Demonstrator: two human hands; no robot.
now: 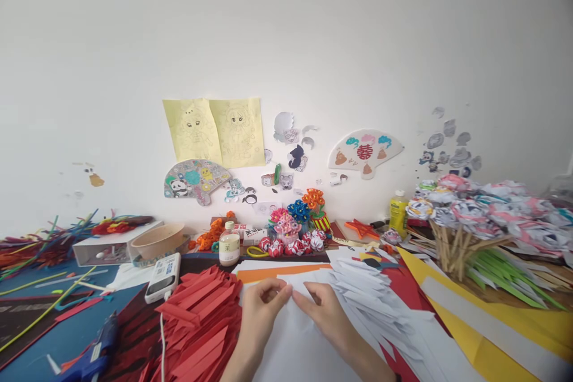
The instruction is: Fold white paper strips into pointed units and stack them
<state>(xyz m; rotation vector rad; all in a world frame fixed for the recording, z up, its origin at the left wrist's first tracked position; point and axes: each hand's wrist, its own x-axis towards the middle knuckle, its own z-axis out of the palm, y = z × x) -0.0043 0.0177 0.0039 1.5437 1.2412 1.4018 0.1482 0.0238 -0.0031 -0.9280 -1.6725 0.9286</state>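
White paper sheet (290, 334) lay flat on the desk (67, 322) right in front of the person, low centre of the view, so both hands could work its far edge. Largest first: the desk was crowded, and stock sat sorted by colour around the work spot, probably to keep each within reach. A yellow sheet (492, 322) ran off to the right. A heap of folded red strips (201, 316) sat just left of the white sheet; a fan of folded white strips (371, 298) sat just right of it. Paper flowers on sticks (483, 215) were bunched further right, well apart from the hands. A blue glue gun (98, 352) lay at the near left, clear of the paper. A power bank (163, 277) lay beyond the red heap, a small bottle (229, 243) behind it. Left hand (259, 310) and right hand (324, 310) met fingertip to fingertip, both pinched shut on the sheet's top edge, seemingly pressing a fold.
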